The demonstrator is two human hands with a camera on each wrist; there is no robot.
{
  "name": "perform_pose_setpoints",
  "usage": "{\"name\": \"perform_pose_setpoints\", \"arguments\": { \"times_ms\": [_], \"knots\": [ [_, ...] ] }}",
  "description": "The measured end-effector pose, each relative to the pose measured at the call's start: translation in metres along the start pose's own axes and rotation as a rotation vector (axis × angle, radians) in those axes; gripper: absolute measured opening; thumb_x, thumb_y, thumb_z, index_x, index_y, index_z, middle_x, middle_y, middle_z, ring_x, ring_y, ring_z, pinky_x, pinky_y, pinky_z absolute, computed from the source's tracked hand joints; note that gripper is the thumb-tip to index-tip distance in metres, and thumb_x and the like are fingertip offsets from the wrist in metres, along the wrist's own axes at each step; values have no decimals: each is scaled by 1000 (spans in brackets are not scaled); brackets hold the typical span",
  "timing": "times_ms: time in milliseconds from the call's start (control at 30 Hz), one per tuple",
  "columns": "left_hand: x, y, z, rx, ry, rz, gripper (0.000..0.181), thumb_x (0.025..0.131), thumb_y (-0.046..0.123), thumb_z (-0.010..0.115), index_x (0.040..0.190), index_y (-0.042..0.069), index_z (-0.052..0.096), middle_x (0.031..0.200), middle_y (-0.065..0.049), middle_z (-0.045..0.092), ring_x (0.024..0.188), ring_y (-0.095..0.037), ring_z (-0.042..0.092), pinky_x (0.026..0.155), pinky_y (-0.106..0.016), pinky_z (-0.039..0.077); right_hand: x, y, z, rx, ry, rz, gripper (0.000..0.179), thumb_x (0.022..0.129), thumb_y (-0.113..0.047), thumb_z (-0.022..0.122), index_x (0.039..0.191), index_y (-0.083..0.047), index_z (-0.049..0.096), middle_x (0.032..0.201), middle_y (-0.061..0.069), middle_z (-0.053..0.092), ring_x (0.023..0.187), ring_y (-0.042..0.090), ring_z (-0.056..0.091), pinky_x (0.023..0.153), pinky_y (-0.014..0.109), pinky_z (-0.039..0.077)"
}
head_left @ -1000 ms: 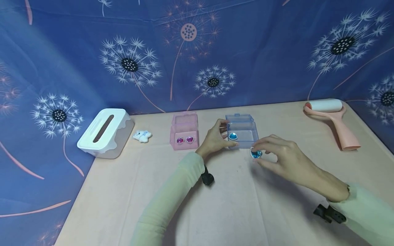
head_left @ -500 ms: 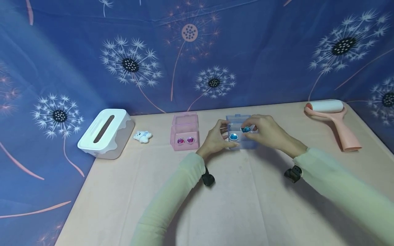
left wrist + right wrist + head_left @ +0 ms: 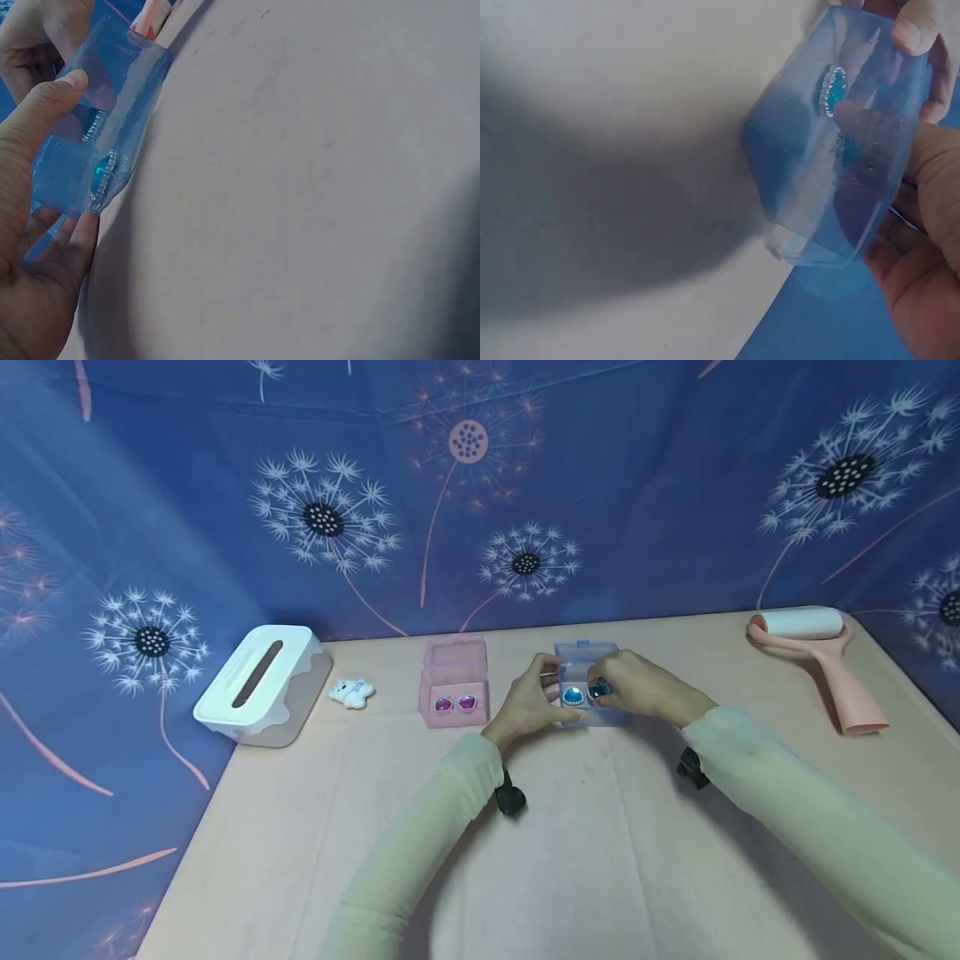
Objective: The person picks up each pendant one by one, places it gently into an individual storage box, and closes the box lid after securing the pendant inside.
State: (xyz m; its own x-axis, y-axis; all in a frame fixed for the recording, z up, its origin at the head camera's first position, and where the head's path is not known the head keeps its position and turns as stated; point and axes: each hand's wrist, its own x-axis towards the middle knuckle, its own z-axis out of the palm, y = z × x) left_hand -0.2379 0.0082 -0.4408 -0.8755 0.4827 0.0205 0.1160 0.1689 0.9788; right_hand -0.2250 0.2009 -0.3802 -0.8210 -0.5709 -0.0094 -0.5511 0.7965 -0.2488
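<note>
A clear blue plastic box stands with its lid raised toward the back of the table. My left hand grips its left side, the thumb along the front wall, as the left wrist view also shows. Inside lies a blue gem edged with small silvery beads. Beside it is a second blue gem, low in the box, pinched by the fingers of my right hand and partly hidden by them. Through the box wall in the right wrist view, both gems show, the first gem more plainly.
Left of my hands stands an open pink box holding two magenta gems. Farther left are a small white bear figure and a white-lidded tissue box. A pink lint roller lies at the right.
My right hand has carried the second blue gem from in front of the blue box into it, then lowered it beside the first. The left hand keeps its grip on the box.
</note>
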Motion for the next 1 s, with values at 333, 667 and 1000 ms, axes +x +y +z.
{"name": "perform_pose_setpoints", "arguments": {
  "times_ms": [333, 667, 1000],
  "knots": [
    [-1, -1, 1, -4, -2, 10, 87, 68, 0, 86, 139, 9, 37, 138, -12, 47, 127, -22, 53, 96, -19, 51, 3, 3, 6, -9, -22, -19, 23, 72, -4, 83, 92, 2, 73, 89, 14, 74, 75, 22, 70, 72, 37, 61],
    [1, -3, -3, 14, 23, 15, 87, 67, 2, 87, 139, 11, 37, 137, -9, 48, 126, -21, 54, 96, -18, 51, 9, 3, 6, 13, -28, -6, 16, 72, -2, 82, 86, 1, 74, 82, 10, 73, 69, 16, 67, 70, 36, 60],
    [1, -4, 2, 3, 28, -4, 89, 66, 3, 88, 139, 11, 38, 138, -12, 49, 128, -23, 53, 97, -18, 50, -3, 12, -2, 194, 286, 86, 11, 89, -6, 63, 91, -1, 72, 85, 12, 72, 74, 23, 68, 65, 38, 59]
  ]
}}
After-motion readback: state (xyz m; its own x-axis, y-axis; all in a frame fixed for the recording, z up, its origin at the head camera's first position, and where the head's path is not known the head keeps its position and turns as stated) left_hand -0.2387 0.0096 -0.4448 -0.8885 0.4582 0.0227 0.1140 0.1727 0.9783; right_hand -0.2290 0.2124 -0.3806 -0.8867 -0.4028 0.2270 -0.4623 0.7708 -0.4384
